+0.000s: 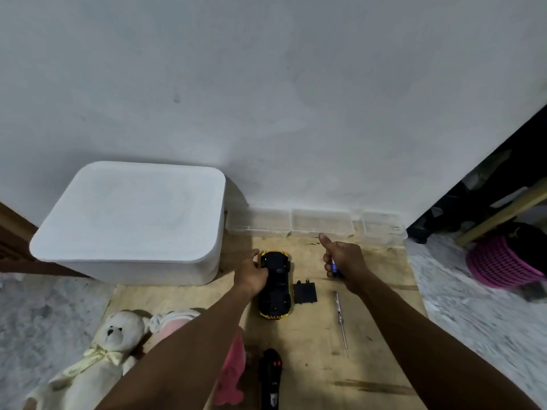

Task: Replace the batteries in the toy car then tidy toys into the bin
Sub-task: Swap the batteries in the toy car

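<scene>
A yellow toy car (pixel 276 287) lies upside down on the wooden board, its black underside up. My left hand (pixel 250 275) grips its left side near the front wheels. The black battery cover (pixel 305 291) lies loose just right of the car. My right hand (pixel 340 258) hovers right of the car, thumb pointing up, fingers curled round a dark blue battery (pixel 336 269). A slim screwdriver (pixel 342 322) lies on the board below that hand. The white bin (pixel 133 223), lid on, stands at the left against the wall.
A white teddy bear (pixel 100 356) and a pink soft toy (pixel 228 371) lie at the lower left. A black toy (pixel 270 380) sits at the bottom centre. Clear plastic boxes (pixel 319 223) line the wall. A pink basket (pixel 500 261) stands at the right.
</scene>
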Tool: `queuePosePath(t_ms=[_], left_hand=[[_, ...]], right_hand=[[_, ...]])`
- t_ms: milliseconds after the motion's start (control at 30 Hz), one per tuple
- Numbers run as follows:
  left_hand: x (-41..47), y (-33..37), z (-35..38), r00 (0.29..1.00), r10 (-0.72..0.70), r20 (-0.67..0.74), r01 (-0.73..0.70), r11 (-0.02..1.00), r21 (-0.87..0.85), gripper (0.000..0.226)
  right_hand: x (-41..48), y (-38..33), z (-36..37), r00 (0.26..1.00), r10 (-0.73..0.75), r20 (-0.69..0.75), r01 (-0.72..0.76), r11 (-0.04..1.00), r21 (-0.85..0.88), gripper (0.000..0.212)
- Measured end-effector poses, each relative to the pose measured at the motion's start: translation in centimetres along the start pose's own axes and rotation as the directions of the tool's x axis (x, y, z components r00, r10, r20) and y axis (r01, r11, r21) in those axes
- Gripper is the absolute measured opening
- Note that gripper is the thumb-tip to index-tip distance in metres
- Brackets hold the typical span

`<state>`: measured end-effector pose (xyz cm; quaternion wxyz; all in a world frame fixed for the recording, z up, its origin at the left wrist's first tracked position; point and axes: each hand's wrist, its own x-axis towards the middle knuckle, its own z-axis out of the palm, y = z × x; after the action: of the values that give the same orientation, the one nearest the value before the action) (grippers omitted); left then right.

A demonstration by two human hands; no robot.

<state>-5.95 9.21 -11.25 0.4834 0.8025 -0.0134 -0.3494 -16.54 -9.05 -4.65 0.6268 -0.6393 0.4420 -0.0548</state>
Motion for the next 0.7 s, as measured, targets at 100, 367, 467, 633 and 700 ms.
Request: queuePosePath(t_ms=[100,367,467,633,700], left_hand=[[-0.3,1.8,-0.5,0.998,0.067,0.018,-0.068,0.995,0.072,0.063],[-1.5,8.9,2.2,0.92,0.367,0.138,-0.392,0.861,0.324,0.052],[-1.6,11.3,5.3,0.893,0.387,0.231,-0.449,0.816,0.365,0.043],[0.2,14.3,12.4,0.84,0.409,0.357,-0.538,0.712,0.451,0.032],[1.6,15.2,15.4,0.833,0.399,0.383,-0.549,0.679,0.487,0.033]], right_hand=[[-0.7,-0.3,-0.6,0.999,-0.019,-0.042,0.017,0.999,-0.041,0.041],[-1.9,0.5,-7.4,0.984,-0.031,-0.176,0.023,0.999,-0.045,0.016],[-1.4,1.3,-11.0,0.967,-0.043,-0.25,0.0,0.986,-0.167,0.019],[2.8,2.3,-16.4,0.931,-0.171,-0.322,-0.069,0.784,-0.617,0.041],[5.1,2.2,-17.8,0.943,-0.219,-0.252,-0.052,0.65,-0.759,0.051]])
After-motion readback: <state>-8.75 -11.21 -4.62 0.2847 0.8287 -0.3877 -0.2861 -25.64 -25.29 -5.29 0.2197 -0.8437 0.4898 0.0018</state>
